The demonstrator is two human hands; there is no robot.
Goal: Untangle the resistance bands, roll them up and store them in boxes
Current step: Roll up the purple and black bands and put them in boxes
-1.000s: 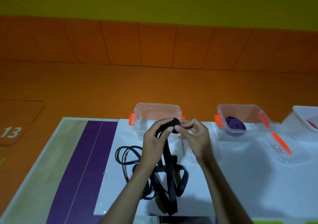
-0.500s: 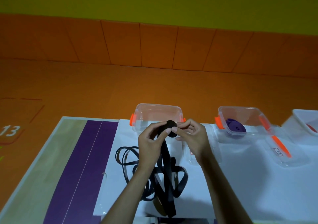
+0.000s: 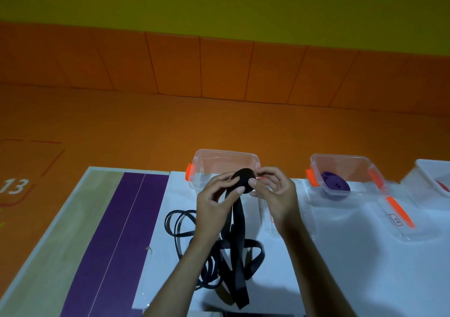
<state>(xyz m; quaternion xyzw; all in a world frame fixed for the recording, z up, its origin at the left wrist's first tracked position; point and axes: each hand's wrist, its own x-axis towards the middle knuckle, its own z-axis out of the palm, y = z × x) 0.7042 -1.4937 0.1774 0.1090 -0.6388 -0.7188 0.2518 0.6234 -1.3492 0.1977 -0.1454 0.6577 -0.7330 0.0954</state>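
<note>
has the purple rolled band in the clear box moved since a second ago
No. The rolled purple resistance band sits in the same corner of its clear plastic box with orange latches.

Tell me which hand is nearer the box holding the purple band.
Right. The right hand sits just left of that box; the left hand is farther left, across the black roll.

The black roll is growing a little between the left hand and right hand, and both hands are edging slightly farther toward the clear box.
</note>
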